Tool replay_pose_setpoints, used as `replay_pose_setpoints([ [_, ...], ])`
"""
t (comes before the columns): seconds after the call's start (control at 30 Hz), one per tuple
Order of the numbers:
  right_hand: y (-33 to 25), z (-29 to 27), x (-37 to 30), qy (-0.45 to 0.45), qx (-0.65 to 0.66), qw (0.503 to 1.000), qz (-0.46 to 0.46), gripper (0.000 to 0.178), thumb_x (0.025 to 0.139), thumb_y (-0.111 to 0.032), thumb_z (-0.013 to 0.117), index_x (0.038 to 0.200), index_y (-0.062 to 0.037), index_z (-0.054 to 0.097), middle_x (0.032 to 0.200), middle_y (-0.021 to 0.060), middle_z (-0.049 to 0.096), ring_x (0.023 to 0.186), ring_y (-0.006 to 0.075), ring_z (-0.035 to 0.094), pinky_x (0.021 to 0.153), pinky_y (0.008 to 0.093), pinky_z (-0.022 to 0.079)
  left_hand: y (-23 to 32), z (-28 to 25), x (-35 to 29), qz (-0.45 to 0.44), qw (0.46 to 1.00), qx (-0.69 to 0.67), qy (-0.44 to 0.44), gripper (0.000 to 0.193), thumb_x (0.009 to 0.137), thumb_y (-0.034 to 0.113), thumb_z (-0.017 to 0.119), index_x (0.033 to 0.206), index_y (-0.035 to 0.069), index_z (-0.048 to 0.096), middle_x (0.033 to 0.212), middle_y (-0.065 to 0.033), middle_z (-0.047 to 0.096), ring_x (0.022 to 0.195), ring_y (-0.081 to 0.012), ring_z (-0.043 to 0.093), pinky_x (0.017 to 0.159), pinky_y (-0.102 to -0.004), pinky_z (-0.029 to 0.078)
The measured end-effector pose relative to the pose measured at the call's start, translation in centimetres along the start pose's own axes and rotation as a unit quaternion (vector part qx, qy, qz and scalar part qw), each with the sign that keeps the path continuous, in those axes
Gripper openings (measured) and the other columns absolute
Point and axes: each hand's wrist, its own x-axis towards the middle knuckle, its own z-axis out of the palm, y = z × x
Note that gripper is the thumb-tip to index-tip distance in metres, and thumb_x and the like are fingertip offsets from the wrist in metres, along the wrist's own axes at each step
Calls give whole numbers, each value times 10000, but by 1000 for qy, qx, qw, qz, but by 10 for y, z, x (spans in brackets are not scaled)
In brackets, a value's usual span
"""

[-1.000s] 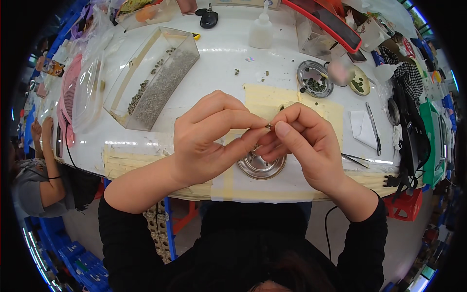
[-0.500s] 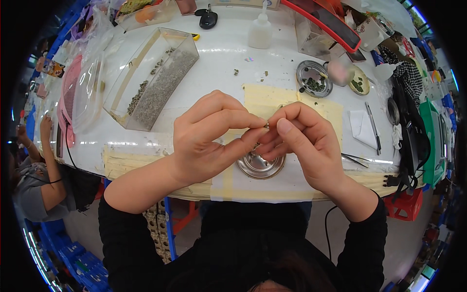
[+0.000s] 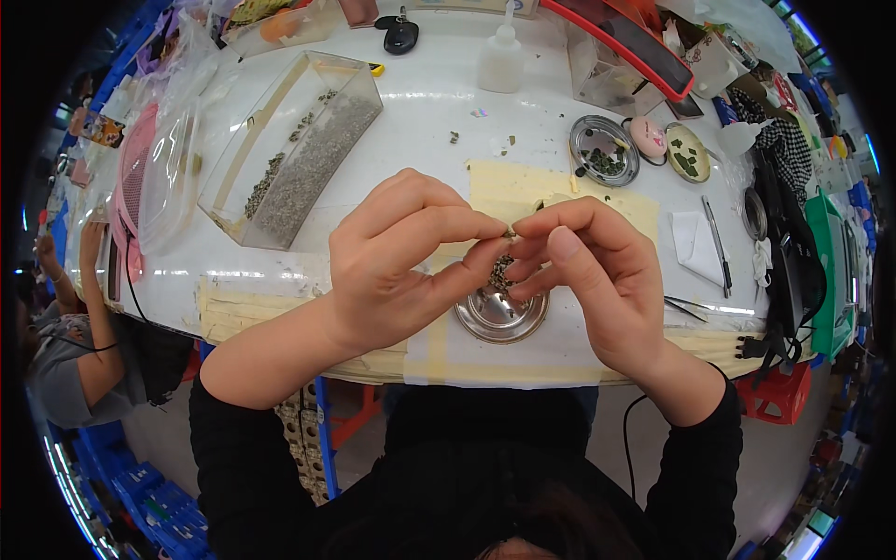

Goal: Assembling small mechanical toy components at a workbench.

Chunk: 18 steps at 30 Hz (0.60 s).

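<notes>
**Green bits pinched above a shiny dish**

Green-grey little bits [image 3: 501, 273] sit bunched between two hands, right over the small shiny metal dish [image 3: 500, 315]. The left hand [image 3: 397, 261] has its thumb and first finger pressed together on the top of the bunch. The right hand [image 3: 593, 271] meets it fingertip to fingertip, and its thumb and fingers are closed on the same bunch. The bunch hangs a little above the dish and does not touch it.

The dish sits close to the near edge of the white table [image 3: 429, 112], on a strip of pale tape. Behind the dish lies a yellow sheet [image 3: 509, 182], partly hidden by the hands.

Far to the left of the dish stands a long clear box [image 3: 299, 149] with grey grit inside, and there is bare white table between them. Behind and to the right of the dish sits a round metal tray [image 3: 604, 149] with dark bits in it. To the right of the dish lie thin tweezers [image 3: 693, 304], near the table edge. Further right, a pen [image 3: 717, 245] rests by a white paper.
</notes>
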Motion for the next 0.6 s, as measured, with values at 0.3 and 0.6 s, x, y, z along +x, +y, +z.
replay_pose_setpoints([
  [0.3,0,-3,-1,-14,-157,983,-92,245,1006,-102,534,1176,21,660,974,91,654,801,105,649,708,216,530,0,-3,-3,-50,997,-50,14,218,730,-92,759,925,-18,695,830,-79,631,732,-156,590,627,-263,440],
  [0.6,-10,-1,-4,3,-117,990,-73,253,1017,-120,523,1151,57,645,990,97,646,830,106,647,746,236,551,3,-4,-1,-38,997,-63,6,220,733,-104,748,930,-26,690,835,-87,624,737,-155,580,636,-265,433],
])
